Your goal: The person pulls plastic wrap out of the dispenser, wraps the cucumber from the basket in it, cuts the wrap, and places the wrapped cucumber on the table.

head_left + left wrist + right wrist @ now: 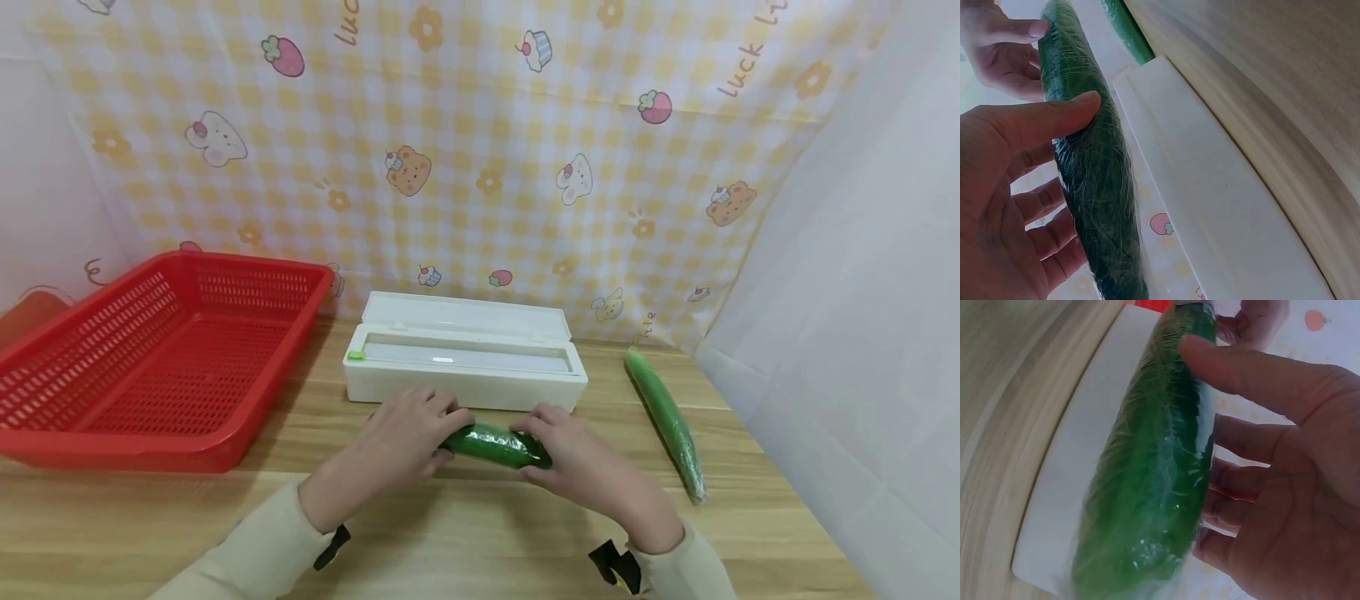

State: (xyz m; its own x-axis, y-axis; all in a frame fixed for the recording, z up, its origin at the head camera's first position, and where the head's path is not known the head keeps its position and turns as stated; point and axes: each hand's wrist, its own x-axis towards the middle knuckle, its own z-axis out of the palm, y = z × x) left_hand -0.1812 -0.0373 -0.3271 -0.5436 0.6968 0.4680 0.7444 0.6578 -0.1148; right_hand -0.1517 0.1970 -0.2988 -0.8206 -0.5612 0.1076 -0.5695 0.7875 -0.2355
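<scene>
A green cucumber (495,445) wrapped in clear cling film is held up between both hands, in front of a white box. My left hand (416,429) grips its left part, thumb on one side and fingers on the other. Toward the other end, my right hand (566,458) grips it the same way. In the left wrist view the film lies wrinkled along the cucumber (1094,162). The right wrist view shows loose film past the near end of the cucumber (1154,487).
Behind the hands stands the white cling film dispenser (465,387), lid raised, with a green slider (356,356) on its left. A red perforated basket (225,450) sits at left. Another film-wrapped cucumber (667,421) lies at right. A patterned curtain (480,167) hangs behind.
</scene>
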